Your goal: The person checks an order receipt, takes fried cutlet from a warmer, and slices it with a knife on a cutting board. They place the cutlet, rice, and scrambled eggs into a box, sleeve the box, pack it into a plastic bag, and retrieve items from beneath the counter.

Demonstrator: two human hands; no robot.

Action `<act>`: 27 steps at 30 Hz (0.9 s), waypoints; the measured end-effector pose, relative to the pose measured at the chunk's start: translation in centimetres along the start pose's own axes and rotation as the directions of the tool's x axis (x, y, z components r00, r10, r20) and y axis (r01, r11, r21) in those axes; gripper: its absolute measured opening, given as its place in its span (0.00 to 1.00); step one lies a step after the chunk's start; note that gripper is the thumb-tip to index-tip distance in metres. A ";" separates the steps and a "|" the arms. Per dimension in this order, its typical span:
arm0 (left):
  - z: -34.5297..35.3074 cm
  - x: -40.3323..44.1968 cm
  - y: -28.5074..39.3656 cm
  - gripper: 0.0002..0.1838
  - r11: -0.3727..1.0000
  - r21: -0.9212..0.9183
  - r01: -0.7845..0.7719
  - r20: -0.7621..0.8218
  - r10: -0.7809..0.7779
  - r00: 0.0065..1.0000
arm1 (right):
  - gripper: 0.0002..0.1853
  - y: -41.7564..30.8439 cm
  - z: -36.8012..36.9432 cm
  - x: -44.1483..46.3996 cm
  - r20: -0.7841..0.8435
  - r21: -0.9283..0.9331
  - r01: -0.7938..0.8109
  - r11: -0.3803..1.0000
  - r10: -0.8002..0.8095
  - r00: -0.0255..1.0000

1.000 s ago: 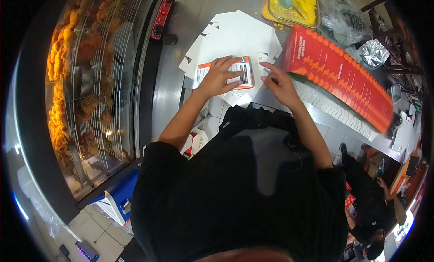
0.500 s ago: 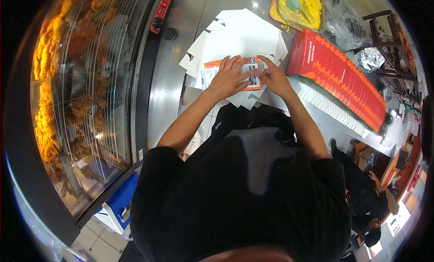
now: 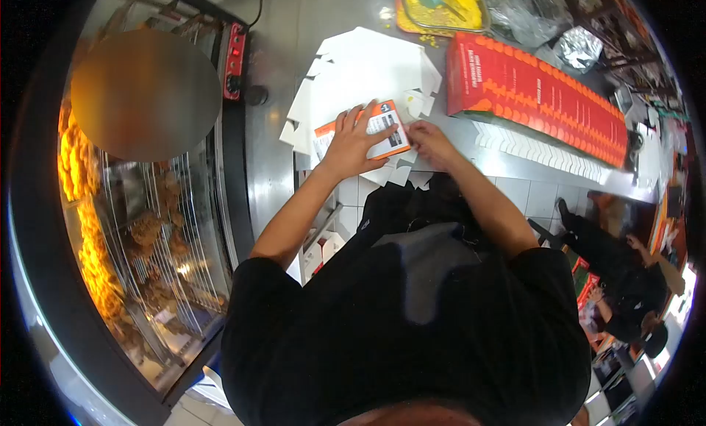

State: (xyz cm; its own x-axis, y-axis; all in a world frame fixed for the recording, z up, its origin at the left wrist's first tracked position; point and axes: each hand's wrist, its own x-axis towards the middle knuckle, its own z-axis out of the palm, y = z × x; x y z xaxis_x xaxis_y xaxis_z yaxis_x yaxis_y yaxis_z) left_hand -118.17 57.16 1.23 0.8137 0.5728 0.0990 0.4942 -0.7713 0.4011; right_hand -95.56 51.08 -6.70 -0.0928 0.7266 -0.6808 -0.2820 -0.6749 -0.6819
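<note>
An orange-and-white printed box (image 3: 384, 123) lies at a slant on a stack of flat white cardboard blanks (image 3: 368, 65) on the steel counter. My left hand (image 3: 351, 148) rests across the box from above, fingers spread over its printed face. Close by the box's right end, my right hand (image 3: 435, 145) has its fingers curled and pressed together. Whatever those fingers may hold is too small or hidden to make out. Part of the box is covered by my left hand.
A row of red printed cartons (image 3: 537, 95) stands to the right, beside the blanks. A tray of yellow food (image 3: 441, 6) with a scoop is at the back. On the left is a heated glass cabinet (image 3: 162, 235) holding fried food. Another person (image 3: 618, 271) works at far right.
The box has turned to a slant, with my left hand still over it. My right hand has drawn off its top to the right end, fingers curling. The whole view has shifted.
</note>
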 end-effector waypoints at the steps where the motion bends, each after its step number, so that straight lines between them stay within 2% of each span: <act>1: 0.1 0.0 0.0 0.36 1.000 0.001 0.006 0.002 -0.006 1.000 | 0.11 0.8 0.9 -0.2 -0.114 -0.011 -0.011 1.000 0.010 0.993; 2: 0.1 0.0 0.0 0.36 1.000 0.002 0.003 0.003 -0.003 1.000 | 0.14 2.4 1.7 0.6 -0.268 -0.060 0.060 0.996 -0.074 0.961; 3: 0.2 0.3 0.1 0.36 1.000 0.004 -0.008 0.003 0.008 1.000 | 0.16 3.5 2.2 1.2 -0.414 -0.262 0.122 0.957 -0.226 0.882; 4: 0.2 0.5 0.1 0.36 1.000 0.003 -0.010 0.002 0.010 1.000 | 0.20 3.0 3.2 0.0 -0.489 -0.363 0.230 0.903 -0.394 0.778; 5: 0.2 0.6 0.3 0.37 1.000 0.002 -0.013 0.004 0.013 1.000 | 0.19 1.9 3.3 -1.4 -0.449 -0.494 0.290 0.820 -0.526 0.722; 7: 0.2 0.9 0.5 0.37 1.000 0.021 -0.020 0.032 0.020 0.999 | 0.14 -0.4 2.3 -4.9 -0.279 -0.505 0.393 0.768 -0.576 0.768; 8: 0.2 1.0 0.5 0.37 1.000 0.003 -0.007 0.055 0.006 0.998 | 0.13 -0.2 1.1 -6.0 -0.223 -0.581 0.421 0.696 -0.634 0.741; 10: 0.3 1.6 0.5 0.37 0.998 -0.064 -0.008 -0.004 0.007 1.000 | 0.12 0.3 -2.3 -8.4 -0.113 -0.728 0.438 0.527 -0.723 0.682; 11: 0.4 1.6 0.8 0.37 0.995 -0.096 0.009 -0.036 -0.013 0.999 | 0.11 1.1 -4.5 -10.1 -0.122 -0.738 0.440 0.512 -0.742 0.659; 12: 0.4 1.7 0.7 0.37 0.996 -0.086 0.011 -0.004 -0.012 1.000 | 0.11 2.2 -6.8 -11.9 -0.137 -0.748 0.436 0.500 -0.760 0.636; 13: 0.0 1.8 1.7 0.38 0.992 -0.084 0.092 0.036 -0.089 0.995 | 0.11 3.5 -9.3 -13.7 -0.153 -0.760 0.429 0.488 -0.776 0.612; 17: -1.6 2.3 8.3 0.42 0.978 0.092 0.190 0.164 -0.203 0.966 | 0.11 11.6 -19.9 -20.7 -0.456 -0.701 0.287 0.653 -0.719 0.524; 18: -1.2 2.5 9.6 0.41 0.981 0.010 0.195 0.197 -0.193 0.961 | 0.10 14.1 -22.5 -23.0 -0.542 -0.663 0.256 0.703 -0.687 0.483; 19: -0.9 3.2 12.4 0.41 0.965 -0.016 0.261 0.246 -0.249 0.937 | 0.10 16.5 -25.3 -25.1 -0.623 -0.617 0.230 0.753 -0.645 0.443; 21: 1.0 5.1 18.3 0.41 0.981 0.024 0.195 0.329 -0.192 0.925 | 0.09 21.6 -30.4 -29.3 -0.780 -0.508 0.177 0.843 -0.538 0.319; 23: 4.0 7.4 24.0 0.41 0.992 -0.072 0.103 0.427 -0.063 0.902 | 0.09 26.9 -34.1 -33.1 -0.906 -0.360 0.135 0.923 -0.381 0.184; 25: 7.7 10.3 29.7 0.40 0.974 -0.223 0.043 0.430 0.059 0.901 | 0.08 31.6 -37.5 -36.6 -0.937 -0.344 0.099 0.934 -0.348 0.034; 27: 11.0 13.6 36.1 0.40 0.946 -0.324 0.001 0.429 0.146 0.891 | 0.08 33.7 -39.6 -40.3 -0.975 -0.213 0.133 0.968 -0.202 -0.091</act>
State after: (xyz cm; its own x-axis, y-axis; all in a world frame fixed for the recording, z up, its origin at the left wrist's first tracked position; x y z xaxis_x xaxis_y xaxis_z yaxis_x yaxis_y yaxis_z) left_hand -85.89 34.10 7.00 0.9288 0.2786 -0.2443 0.3692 -0.6394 0.6745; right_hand -63.55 -6.04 -12.87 0.9966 -0.0552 -0.0613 -0.0820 -0.5840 -0.8076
